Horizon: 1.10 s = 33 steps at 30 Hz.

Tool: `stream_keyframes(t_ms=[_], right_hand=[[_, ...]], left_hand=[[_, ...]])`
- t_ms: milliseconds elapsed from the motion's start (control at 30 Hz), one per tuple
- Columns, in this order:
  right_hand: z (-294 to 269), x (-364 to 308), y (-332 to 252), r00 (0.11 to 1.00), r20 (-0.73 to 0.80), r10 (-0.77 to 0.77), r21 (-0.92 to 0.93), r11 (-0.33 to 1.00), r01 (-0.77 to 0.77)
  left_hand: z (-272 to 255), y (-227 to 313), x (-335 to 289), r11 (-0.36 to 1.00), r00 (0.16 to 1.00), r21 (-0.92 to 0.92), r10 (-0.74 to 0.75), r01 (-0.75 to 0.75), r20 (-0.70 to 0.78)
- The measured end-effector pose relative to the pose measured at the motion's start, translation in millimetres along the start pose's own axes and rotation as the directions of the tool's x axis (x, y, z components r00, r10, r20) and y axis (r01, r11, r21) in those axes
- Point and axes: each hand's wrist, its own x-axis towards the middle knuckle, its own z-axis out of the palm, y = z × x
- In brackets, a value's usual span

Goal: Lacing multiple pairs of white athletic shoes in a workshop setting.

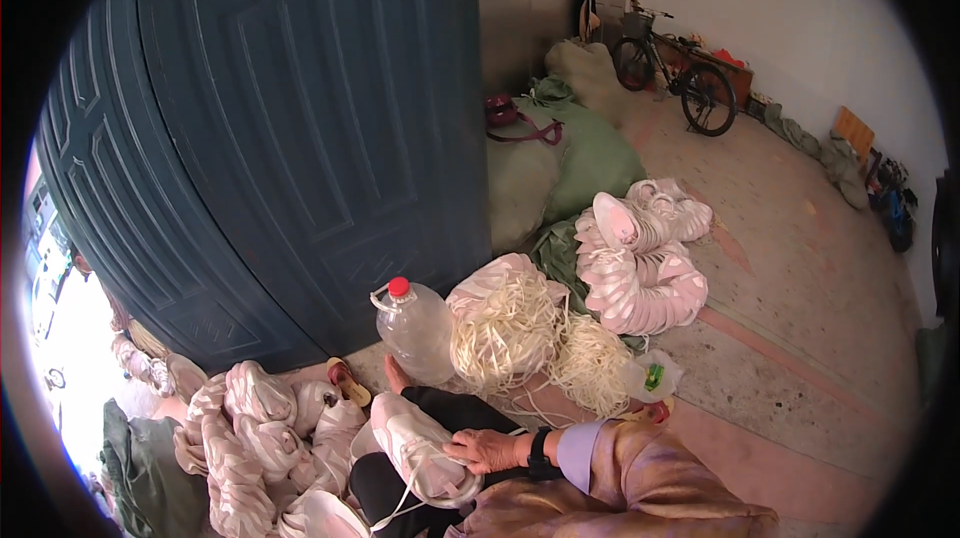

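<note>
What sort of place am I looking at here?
Probably a home's entryway or garage, doubling as storage: there's a big blue panelled door, a parked bicycle and bulging sacks.

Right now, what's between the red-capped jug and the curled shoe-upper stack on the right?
Head view, from jug to stack: heaped cream laces and pink-and-white shoe uppers, then dark green fabric.

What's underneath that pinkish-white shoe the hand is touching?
Black trouser legs show around the shoe, and a pale edge peeks out at its left. The right hand rests on the shoe. Whatever lies directly underneath is covered, so I can't tell what's there.
</note>
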Motion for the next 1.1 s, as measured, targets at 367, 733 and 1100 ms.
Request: stream_keyframes(t_ms=[367,733,1100], right_hand=[[-3.1,7.7,-2.4,0.996,-0.037,-0.077,-0.068,0.995,0.074],[-6.8,9.9,-0.3,0.999,0.031,0.028,-0.023,0.999,-0.027],[0.8,0.7,-20.2,1.000,-0.005,-0.028,-0.009,1.000,0.028]], left_hand=[[40.0,3.3,-47.5,0.983,0.841,0.118,-0.057,0.143,-0.538],[19.8,-31.5,-61.6,0.956,0.664,-0.115,-0.271,0.270,-0.697],[5.1,-10.9,-71.4,0.770,0.310,-0.296,-0.531,0.566,-0.788]])
